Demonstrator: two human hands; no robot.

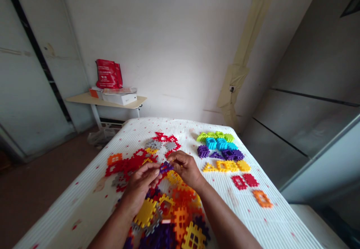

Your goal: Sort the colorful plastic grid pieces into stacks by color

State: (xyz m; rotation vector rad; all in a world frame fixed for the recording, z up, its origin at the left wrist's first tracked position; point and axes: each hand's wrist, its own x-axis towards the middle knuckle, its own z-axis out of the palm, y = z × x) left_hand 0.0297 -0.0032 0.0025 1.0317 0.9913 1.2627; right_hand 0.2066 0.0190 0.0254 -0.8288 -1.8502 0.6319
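Note:
Between my two hands, above the pile, is a small purple plastic building piece [166, 167] with notched edges. The fingers of my left hand [146, 176] pinch its left side. My right hand [184, 166] grips it from the right, its fingers curled and partly hiding the piece. Beneath and in front of my hands lies a mixed heap of interlocking pieces, among them a yellow square [146, 212], an orange window piece [180, 219] and a yellow lattice piece [194, 237]. Red pieces [129, 164] spread out beyond my left hand.
On the right stand colour-sorted rows: green [215, 135], light blue [221, 144], purple [229, 154], yellow [227, 165], red [250, 180] and one orange piece [262, 198]. A side table [75, 99] bears a red bag [108, 74] and a white box [120, 98].

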